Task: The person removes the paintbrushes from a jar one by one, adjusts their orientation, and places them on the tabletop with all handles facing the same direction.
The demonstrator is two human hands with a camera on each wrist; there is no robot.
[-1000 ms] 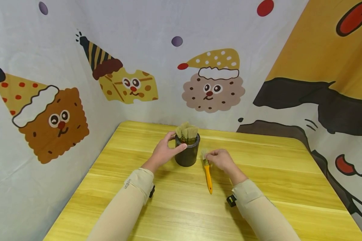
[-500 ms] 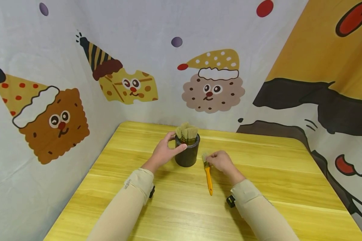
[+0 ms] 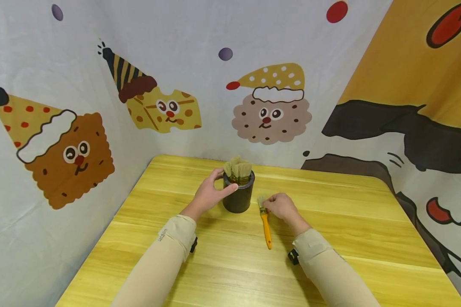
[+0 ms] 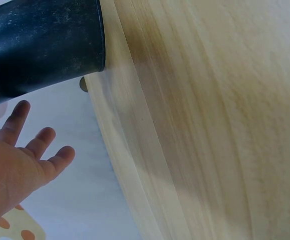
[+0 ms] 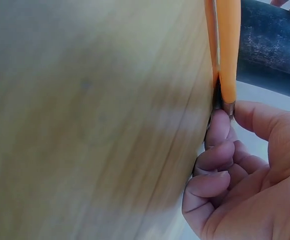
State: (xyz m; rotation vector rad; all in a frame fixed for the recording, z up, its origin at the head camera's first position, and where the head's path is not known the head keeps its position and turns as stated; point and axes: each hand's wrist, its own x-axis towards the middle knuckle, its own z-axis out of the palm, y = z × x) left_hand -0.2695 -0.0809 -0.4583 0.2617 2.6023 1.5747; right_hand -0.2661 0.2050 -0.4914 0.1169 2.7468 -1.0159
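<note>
A black round cup (image 3: pixel 237 199) stands on the table in the head view, holding several paintbrushes (image 3: pixel 238 171) with their bristles up. My left hand (image 3: pixel 208 192) spans the cup's rim, thumb at the front and fingers at the left side. Three spread fingers of that hand show below the cup in the left wrist view. To the cup's right, my right hand (image 3: pixel 282 206) pinches a paintbrush (image 3: pixel 266 228) near its metal band, between thumb and index finger. Its orange handle (image 5: pixel 229 50) points towards me, on or just above the tabletop; the contact is hard to tell.
The wooden table (image 3: pixel 223 273) ends at a white cartoon-printed cloth (image 3: pixel 199 147) behind and on the left. Black wrist devices (image 3: pixel 293 256) show at both sleeve cuffs.
My right hand and the paintbrush have shifted very slightly towards me. The left hand and the cup stay where they were.
</note>
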